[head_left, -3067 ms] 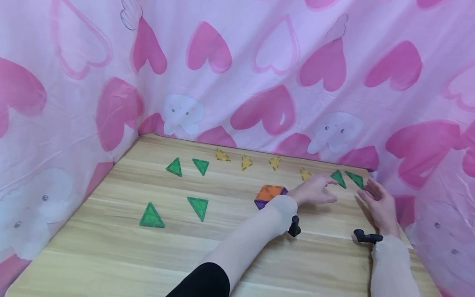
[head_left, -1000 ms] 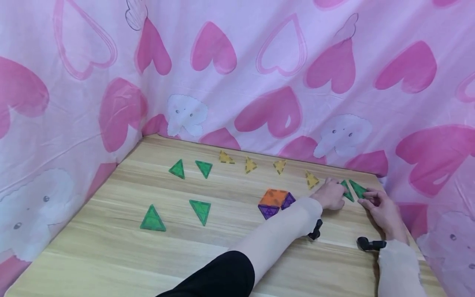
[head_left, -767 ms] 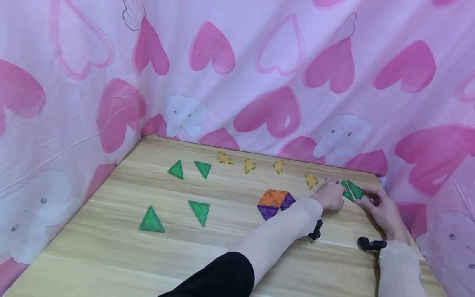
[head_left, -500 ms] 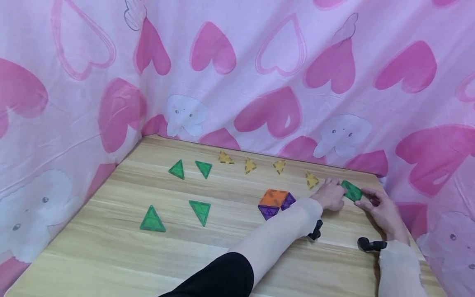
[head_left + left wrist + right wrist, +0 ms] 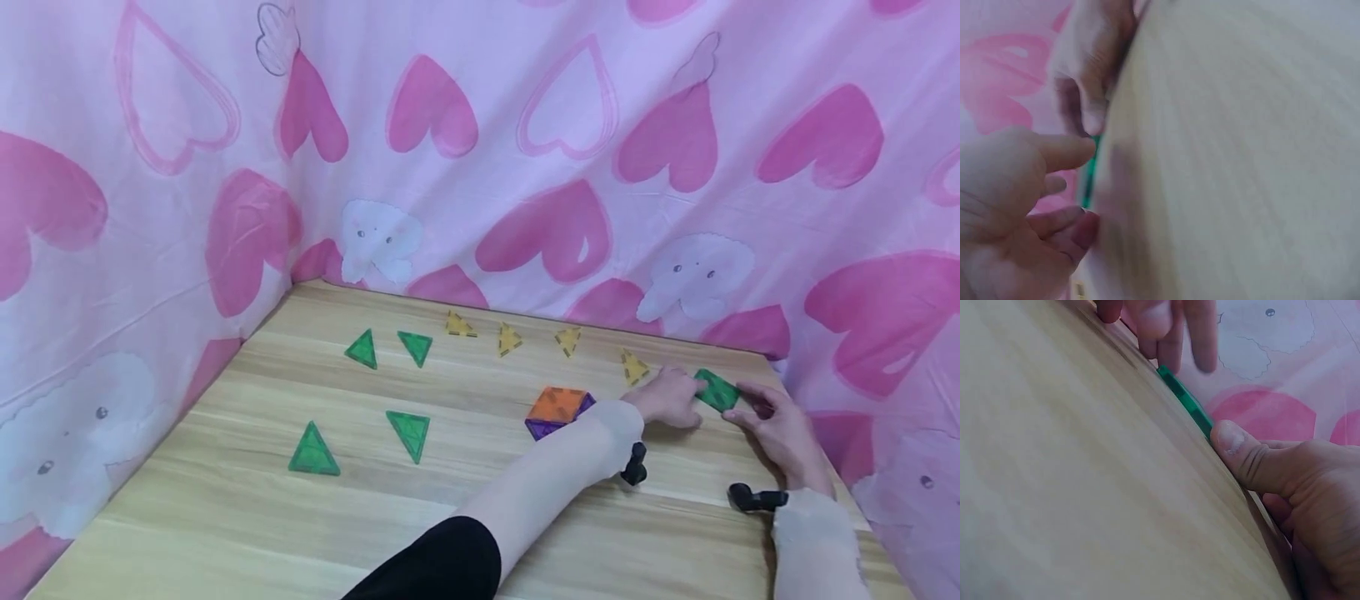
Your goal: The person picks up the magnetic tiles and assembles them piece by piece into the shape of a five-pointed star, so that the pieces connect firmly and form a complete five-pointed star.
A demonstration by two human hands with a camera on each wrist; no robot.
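Two green translucent triangle tiles lie edge to edge as one four-sided shape near the table's right edge. My right hand pinches their right side, and its thumb presses on the green edge in the right wrist view. On the other side, my left hand has its loosely bent fingers spread at the tiles' left edge, fingertips right at the green. In the left wrist view the tiles show only as a thin green strip between the hands.
An orange tile with purple triangles at its sides lies partly behind my left forearm. Several yellow triangles line the back of the table. Several green triangles lie at left. A pink heart-print curtain stands behind.
The two green triangles, apart three seconds ago, have been pushed together edge to edge. Both hands have come in to the tiles' sides. The other tiles have stayed put.
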